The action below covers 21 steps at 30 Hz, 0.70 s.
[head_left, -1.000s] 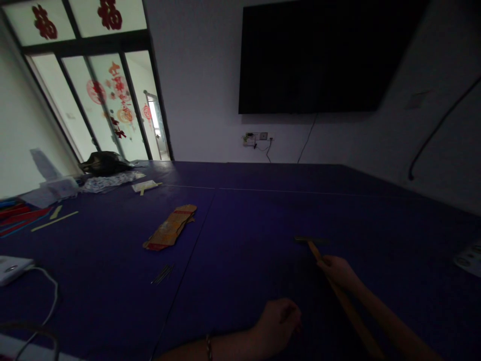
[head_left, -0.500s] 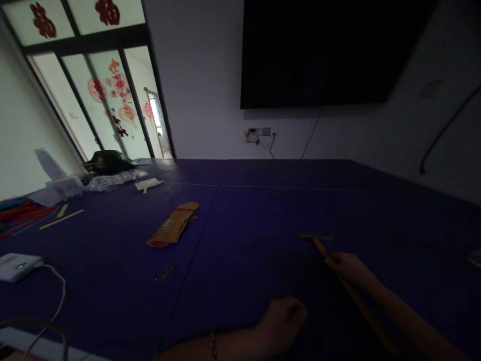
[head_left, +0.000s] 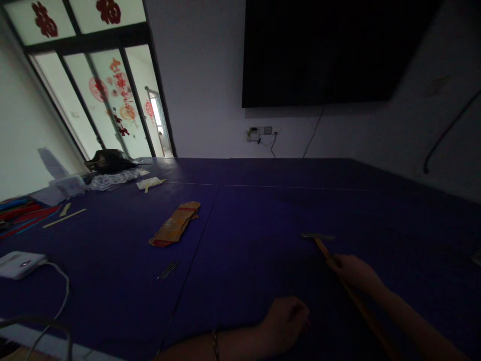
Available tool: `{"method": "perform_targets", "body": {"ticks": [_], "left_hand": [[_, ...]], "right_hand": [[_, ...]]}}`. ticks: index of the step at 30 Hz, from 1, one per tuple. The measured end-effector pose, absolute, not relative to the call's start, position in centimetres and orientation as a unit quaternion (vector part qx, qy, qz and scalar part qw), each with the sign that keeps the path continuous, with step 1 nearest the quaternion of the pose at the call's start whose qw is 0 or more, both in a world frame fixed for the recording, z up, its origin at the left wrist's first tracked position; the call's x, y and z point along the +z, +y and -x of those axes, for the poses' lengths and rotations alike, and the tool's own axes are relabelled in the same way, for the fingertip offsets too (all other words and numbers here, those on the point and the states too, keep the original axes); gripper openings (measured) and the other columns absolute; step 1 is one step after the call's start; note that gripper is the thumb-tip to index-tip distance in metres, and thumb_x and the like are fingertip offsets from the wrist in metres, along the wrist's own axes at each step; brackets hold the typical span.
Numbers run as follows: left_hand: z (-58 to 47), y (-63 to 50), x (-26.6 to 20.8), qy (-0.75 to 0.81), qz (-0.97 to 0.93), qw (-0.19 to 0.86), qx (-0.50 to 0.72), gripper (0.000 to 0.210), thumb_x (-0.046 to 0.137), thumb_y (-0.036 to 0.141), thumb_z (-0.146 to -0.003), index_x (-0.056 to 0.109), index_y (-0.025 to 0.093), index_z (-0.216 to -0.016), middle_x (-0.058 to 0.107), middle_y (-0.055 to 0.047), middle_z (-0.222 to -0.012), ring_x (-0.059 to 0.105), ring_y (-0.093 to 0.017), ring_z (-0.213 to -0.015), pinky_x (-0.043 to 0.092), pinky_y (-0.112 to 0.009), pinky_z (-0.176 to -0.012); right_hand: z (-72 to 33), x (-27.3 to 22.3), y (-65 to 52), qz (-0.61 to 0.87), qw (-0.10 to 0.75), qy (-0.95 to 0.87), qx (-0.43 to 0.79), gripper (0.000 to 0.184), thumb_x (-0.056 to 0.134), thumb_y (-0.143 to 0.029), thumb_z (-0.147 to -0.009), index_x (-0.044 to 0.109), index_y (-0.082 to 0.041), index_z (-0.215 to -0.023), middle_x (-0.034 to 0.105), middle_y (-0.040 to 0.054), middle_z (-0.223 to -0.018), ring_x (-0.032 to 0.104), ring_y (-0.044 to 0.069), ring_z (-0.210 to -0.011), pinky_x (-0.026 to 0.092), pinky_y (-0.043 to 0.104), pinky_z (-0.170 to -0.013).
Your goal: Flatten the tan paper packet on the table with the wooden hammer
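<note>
Little is changing since the earlier pictures: the right hand (head_left: 351, 271) is sitting slightly further right and the view is tipping up a touch, while the hammer (head_left: 340, 281) is staying put on the table (head_left: 263, 210). From the head camera, the right hand is wrapping its fingers closed around the wooden handle just below the metal head, which is lying flat ahead of the knuckles; the rest of the handle is running back beside the forearm toward the lower right corner. The left hand (head_left: 285, 323) is resting on the cloth well apart from the hammer, curled into a loose fist, holding nothing that shows. Further left, a flattened cardboard packet (head_left: 176, 229) and a small bunch of nails (head_left: 169, 269) are lying near the seam.
</note>
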State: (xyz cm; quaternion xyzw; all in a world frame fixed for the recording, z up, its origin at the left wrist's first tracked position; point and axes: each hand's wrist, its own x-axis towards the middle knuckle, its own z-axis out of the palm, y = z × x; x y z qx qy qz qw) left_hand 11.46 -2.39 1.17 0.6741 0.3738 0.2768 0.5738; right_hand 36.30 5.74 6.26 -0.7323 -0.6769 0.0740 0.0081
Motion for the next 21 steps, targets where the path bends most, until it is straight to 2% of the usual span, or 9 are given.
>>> {"method": "perform_targets", "body": {"ticks": [3, 7, 10, 13, 16, 19, 21], "left_hand": [[-11.4, -2.3, 1.3, 0.377, -0.680, 0.569, 0.268, 0.031, 0.036, 0.032, -0.085, 0.058, 0.013, -0.093, 0.061, -0.005, -0.075, 0.053, -0.011, -0.065, 0.043, -0.022, -0.059], [-11.4, -2.1, 1.4, 0.371, -0.689, 0.564, 0.266, 0.031, 0.035, 0.031, -0.085, 0.058, 0.012, -0.093, 0.061, -0.005, -0.076, 0.054, -0.011, -0.065, 0.043, -0.022, -0.060], [-11.3, -2.3, 1.7, 0.375, -0.696, 0.552, 0.266, 0.031, 0.036, 0.030, -0.084, 0.059, 0.011, -0.093, 0.063, -0.006, -0.077, 0.054, -0.010, -0.064, 0.042, -0.021, -0.060], [-11.1, -2.8, 2.7, 0.385, -0.720, 0.517, 0.258, 0.031, 0.036, 0.028, -0.084, 0.060, 0.012, -0.094, 0.065, -0.007, -0.079, 0.055, -0.011, -0.066, 0.042, -0.021, -0.059], [-10.2, -2.4, 4.8, 0.347, -0.784, 0.456, 0.238, 0.030, 0.038, 0.026, -0.082, 0.062, 0.014, -0.096, 0.066, -0.007, -0.083, 0.058, -0.013, -0.070, 0.043, -0.021, -0.061], [-7.4, 0.3, 7.9, 0.287, -0.858, 0.360, 0.229, 0.026, 0.042, 0.025, -0.081, 0.065, 0.017, -0.092, 0.067, -0.005, -0.085, 0.059, -0.015, -0.079, 0.043, -0.024, -0.073], [-4.0, 3.5, 10.4, 0.370, -0.838, 0.301, 0.267, 0.026, 0.042, 0.025, -0.081, 0.065, 0.017, -0.091, 0.067, -0.004, -0.090, 0.059, -0.015, -0.084, 0.043, -0.024, -0.078]], "right_hand": [[-36.1, 6.5, 5.6, 0.733, -0.006, -0.677, 0.062, 0.033, 0.038, -0.038, -0.081, 0.064, -0.017, -0.078, 0.068, 0.0113, -0.077, 0.064, 0.025, -0.072, 0.040, 0.030, -0.057], [-35.6, 7.2, 5.4, 0.737, -0.025, -0.674, 0.041, 0.031, 0.040, -0.036, -0.080, 0.064, -0.017, -0.076, 0.069, 0.0122, -0.077, 0.065, 0.026, -0.072, 0.041, 0.032, -0.057], [-33.8, 7.8, 5.0, 0.758, -0.034, -0.652, 0.000, 0.028, 0.042, -0.030, -0.079, 0.063, -0.013, -0.072, 0.069, 0.0171, -0.075, 0.065, 0.031, -0.069, 0.040, 0.034, -0.053], [-29.8, 7.9, 4.4, 0.767, -0.013, -0.639, -0.054, 0.031, 0.034, -0.026, -0.084, 0.060, -0.010, -0.080, 0.068, 0.0209, -0.076, 0.065, 0.034, -0.071, 0.039, 0.035, -0.053], [-25.2, 7.2, 3.6, 0.745, 0.023, -0.663, -0.076, 0.036, 0.029, -0.034, -0.087, 0.057, -0.013, -0.081, 0.069, 0.0165, -0.075, 0.066, 0.029, -0.069, 0.038, 0.032, -0.053], [-22.3, 6.1, 3.0, 0.727, 0.047, -0.681, -0.071, 0.034, 0.027, -0.032, -0.088, 0.056, -0.017, -0.078, 0.069, 0.0111, -0.073, 0.066, 0.024, -0.064, 0.036, 0.028, -0.049], [-21.6, 5.3, 2.7, 0.717, 0.052, -0.693, -0.064, 0.033, 0.028, -0.030, -0.088, 0.056, -0.018, -0.076, 0.069, 0.0095, -0.072, 0.066, 0.022, -0.064, 0.034, 0.026, -0.048]]}}
